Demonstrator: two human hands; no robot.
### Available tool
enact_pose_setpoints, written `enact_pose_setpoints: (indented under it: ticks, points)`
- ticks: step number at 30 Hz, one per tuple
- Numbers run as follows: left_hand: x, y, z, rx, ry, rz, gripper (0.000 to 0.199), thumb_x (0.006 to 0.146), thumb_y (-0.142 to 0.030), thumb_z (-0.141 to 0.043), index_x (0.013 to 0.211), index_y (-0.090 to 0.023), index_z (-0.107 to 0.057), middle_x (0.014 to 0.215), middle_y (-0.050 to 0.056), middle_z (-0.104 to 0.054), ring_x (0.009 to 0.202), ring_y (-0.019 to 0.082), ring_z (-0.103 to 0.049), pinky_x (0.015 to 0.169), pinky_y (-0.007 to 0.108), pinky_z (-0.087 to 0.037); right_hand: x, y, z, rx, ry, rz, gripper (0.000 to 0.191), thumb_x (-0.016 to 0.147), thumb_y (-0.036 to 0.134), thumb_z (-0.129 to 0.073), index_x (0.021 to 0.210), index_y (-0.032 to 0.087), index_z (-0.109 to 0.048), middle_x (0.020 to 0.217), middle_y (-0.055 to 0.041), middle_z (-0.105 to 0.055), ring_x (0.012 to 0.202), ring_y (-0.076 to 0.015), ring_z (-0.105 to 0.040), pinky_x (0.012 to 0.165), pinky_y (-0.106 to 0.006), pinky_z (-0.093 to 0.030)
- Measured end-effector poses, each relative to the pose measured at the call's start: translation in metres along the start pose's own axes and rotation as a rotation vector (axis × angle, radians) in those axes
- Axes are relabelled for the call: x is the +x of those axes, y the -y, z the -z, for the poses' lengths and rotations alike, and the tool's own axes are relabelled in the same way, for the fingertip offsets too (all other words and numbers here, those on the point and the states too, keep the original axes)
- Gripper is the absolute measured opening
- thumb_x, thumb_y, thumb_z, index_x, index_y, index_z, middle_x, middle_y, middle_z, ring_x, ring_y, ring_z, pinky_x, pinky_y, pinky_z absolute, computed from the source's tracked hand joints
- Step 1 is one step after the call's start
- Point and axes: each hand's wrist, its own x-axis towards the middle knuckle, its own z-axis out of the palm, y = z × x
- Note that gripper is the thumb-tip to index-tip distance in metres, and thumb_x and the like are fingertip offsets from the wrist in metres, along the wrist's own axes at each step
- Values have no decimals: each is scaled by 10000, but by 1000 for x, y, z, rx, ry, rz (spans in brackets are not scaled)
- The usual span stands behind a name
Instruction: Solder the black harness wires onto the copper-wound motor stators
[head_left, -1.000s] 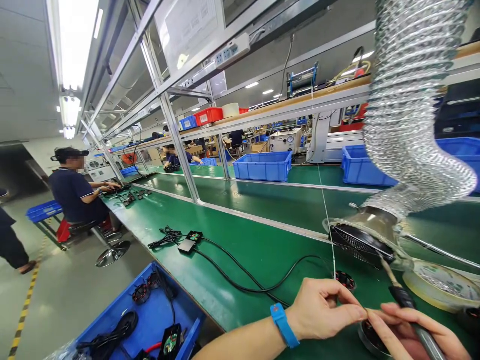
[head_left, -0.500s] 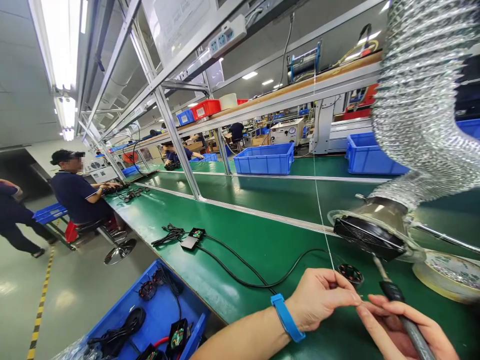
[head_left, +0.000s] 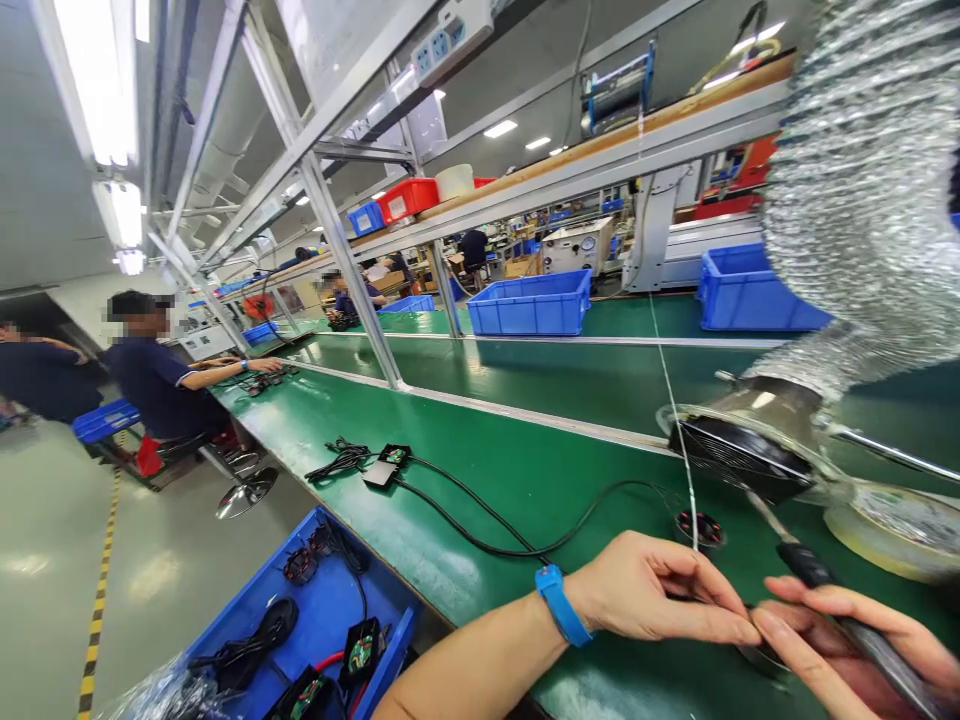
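Observation:
My left hand, with a blue wristband, is closed in a pinch. A thin solder wire runs down from a spool on the shelf into this hand. In my right hand lies a soldering iron, its tip pointing up and left below the black fan-like extractor. My right thumb and index finger meet my left fingertips; what is between them is too small to make out. A round part shows partly below the fingertips. Behind my left hand sits a black round coil part.
A black cable joins a small black box with a circuit board on the green bench. A blue bin of cables and parts stands front left. At right are a foil duct and a tape roll. A co-worker sits left.
Both my hands have moved right and slightly down, the soldering iron with them. The solder wire now slants further right. The seated co-worker has stretched an arm over the bench.

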Motion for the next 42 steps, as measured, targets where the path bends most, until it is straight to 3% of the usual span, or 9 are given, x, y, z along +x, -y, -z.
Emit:
enact_pose_setpoints:
  ticks: [4, 9, 14, 19, 22, 28, 31, 34, 42]
  points:
    - [-1, -1, -3, 20, -76, 56, 511, 576, -521, -878, 743, -94, -652, 737, 34, -621, 673, 116, -556, 751, 306, -481, -13, 20, -3, -1, 82, -1, 487, 625, 464, -863, 992, 252, -623, 1068, -104, -688, 865, -241, -712, 764, -339, -619]
    - [1, 7, -8, 60, -69, 54, 358, 703, -401, -814, 751, -100, -627, 700, 5, -584, 643, 90, -506, 658, 233, -429, -11, 19, 0, -203, 154, 278, 324, 828, 390, -749, 1063, 245, -581, 1186, -91, -618, 1077, -239, -653, 1020, -438, -516]
    - [-3, 8, -11, 170, 33, 43, 125, 729, -179, -711, 726, -95, -618, 718, 10, -585, 684, 106, -513, 686, 230, -423, -8, 27, -9, -379, 210, 503, 152, 907, 248, -655, 1051, 263, -611, 1172, -71, -580, 1136, -220, -593, 995, -386, -502]
    - [-10, 7, -16, 219, 65, 63, 148, 830, -234, -661, 878, -95, -664, 850, 50, -647, 805, 162, -559, 780, 273, -460, -13, 34, -13, -405, 212, 605, 187, 927, 112, -526, 1034, 254, -582, 1123, -65, -543, 1053, -183, -610, 912, -312, -523]
    - [-9, 6, -14, 271, 45, 61, 225, 877, -336, -652, 871, -112, -667, 843, 44, -640, 804, 166, -544, 764, 264, -448, -17, 34, -8, -418, 197, 579, 218, 922, 85, -501, 1047, 251, -565, 1074, -61, -535, 982, -172, -615, 856, -293, -531]
    - [-6, 1, -9, 360, -7, 68, 303, 880, -437, -664, 843, -137, -683, 816, 28, -630, 786, 152, -528, 744, 242, -408, -23, 39, 6, -295, 221, 373, 193, 894, 94, -568, 1018, 240, -551, 1000, -16, -514, 805, -123, -605, 790, -261, -515]
    - [-8, -1, -8, 269, 11, 160, 344, 869, -480, -666, 841, -138, -648, 656, -34, -467, 582, 86, -374, 542, 212, -288, -24, 39, 9, -248, 214, 298, 168, 897, 136, -585, 1028, 234, -546, 993, -14, -507, 774, -121, -611, 767, -264, -517]
    - [-9, 1, -8, 186, 8, 224, 370, 849, -502, -682, 809, -140, -613, 616, -65, -318, 532, 65, -210, 493, 227, -141, -26, 36, 7, -222, 206, 280, 145, 899, 163, -584, 1020, 232, -545, 1000, -16, -511, 765, -120, -616, 753, -264, -521]
    - [-6, 12, -12, 142, -118, 184, 336, 803, -443, -723, 740, -137, -599, 597, -61, -357, 539, 61, -231, 506, 219, -162, -27, 24, 3, -132, 136, 142, 157, 867, 224, -641, 994, 221, -549, 887, 4, -591, 721, -127, -616, 650, -230, -491]
